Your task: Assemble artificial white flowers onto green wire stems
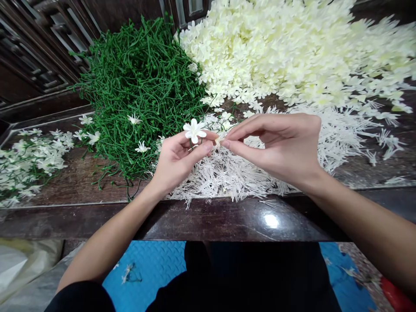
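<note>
My left hand point(183, 156) pinches a green stem that carries a white artificial flower point(194, 131) with open petals. Its fingertips almost meet those of my right hand point(276, 145), which pinch a small cream petal piece point(218, 141) at the same spot. How the piece and the stem join is hidden by the fingers. Right below both hands lies a heap of thin white stamen pieces point(227, 177). Behind my left hand rises a tangled pile of green plastic stems point(143, 86). A large pile of cream-white petal pieces point(276, 52) spreads behind my right hand.
Assembled white flowers on stems point(39, 156) lie at the far left of the dark wooden bench point(91, 182). A carved wooden back point(35, 47) stands behind. Below the front edge are a blue mat point(146, 264) with a dropped flower and a red object point(394, 294).
</note>
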`<state>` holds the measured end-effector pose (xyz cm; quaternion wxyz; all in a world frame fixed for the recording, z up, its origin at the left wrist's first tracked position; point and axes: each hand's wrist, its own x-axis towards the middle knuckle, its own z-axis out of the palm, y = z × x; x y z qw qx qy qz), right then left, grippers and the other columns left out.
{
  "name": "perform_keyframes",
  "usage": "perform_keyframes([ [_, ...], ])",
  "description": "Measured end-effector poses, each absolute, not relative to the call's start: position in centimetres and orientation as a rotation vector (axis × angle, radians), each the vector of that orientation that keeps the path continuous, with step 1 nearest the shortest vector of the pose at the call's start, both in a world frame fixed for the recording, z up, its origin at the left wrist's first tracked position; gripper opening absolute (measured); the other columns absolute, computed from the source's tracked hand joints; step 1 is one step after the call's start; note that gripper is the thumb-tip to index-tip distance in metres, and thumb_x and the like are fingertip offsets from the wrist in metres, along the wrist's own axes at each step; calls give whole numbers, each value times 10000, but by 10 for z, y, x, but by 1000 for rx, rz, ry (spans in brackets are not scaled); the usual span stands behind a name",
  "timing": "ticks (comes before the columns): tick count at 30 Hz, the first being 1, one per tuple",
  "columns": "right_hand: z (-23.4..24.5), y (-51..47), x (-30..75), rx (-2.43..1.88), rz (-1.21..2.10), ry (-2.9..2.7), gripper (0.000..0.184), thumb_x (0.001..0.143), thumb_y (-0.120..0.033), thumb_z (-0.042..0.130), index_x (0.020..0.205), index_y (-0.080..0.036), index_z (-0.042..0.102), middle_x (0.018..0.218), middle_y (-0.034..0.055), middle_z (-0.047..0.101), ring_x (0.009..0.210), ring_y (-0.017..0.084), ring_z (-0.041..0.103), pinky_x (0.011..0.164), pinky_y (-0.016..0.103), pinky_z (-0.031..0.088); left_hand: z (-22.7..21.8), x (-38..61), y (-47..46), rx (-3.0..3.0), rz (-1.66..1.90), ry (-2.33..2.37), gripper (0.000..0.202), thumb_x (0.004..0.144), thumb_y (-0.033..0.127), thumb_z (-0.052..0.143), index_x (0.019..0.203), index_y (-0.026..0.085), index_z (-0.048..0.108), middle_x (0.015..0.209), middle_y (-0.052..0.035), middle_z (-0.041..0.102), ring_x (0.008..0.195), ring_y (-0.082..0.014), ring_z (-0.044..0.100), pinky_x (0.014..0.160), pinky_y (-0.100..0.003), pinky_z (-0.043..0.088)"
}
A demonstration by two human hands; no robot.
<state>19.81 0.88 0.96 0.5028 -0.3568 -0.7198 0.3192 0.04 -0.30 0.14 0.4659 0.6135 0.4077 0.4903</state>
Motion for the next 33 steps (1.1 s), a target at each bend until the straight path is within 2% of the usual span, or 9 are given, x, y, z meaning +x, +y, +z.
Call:
perform_keyframes([
  [3,11,8,199,-896,792,-1769,61,821,-298,745,763,-299,727,834,17,753,790,244,719,749,456,611,3,1,-2,1562,1232,1042,143,756,274,806,866,193,762,866,-38,754,757,-136,677,720,-277,578],
  [8,11,8,201,-942,828,-1825,130,811,-424,757,776,-302,728,864,28,747,833,266,717,777,469,607,7,1,-3,1697,1231,1119,134,739,288,823,838,216,770,813,-21,761,704,-144,667,655,-292,570],
  [13,12,10,202,-958,848,-1838,164,813,-456,754,784,-298,725,873,31,740,847,267,713,791,466,597,8,0,-6,1749,1212,1132,88,745,228,816,822,215,774,804,-19,758,694,-137,664,639,-280,559],
  [20,15,10,202,-915,851,-1795,124,778,-398,796,753,-297,728,833,19,739,775,247,704,766,464,603,10,2,-6,1723,1233,1146,120,719,220,833,818,198,770,750,-7,745,640,-122,653,597,-259,557],
  [26,11,8,203,-892,925,-1831,47,834,-350,727,823,-311,750,905,25,751,833,256,712,783,470,605,9,1,-4,1709,1233,1145,108,713,220,839,797,211,771,733,0,741,621,-116,640,581,-257,544],
  [33,11,8,200,-814,901,-1786,69,801,-228,750,788,-285,714,847,8,742,783,215,711,743,402,617,7,0,-5,1765,1276,1120,113,705,202,853,793,202,782,753,-4,765,639,-118,665,595,-247,548],
])
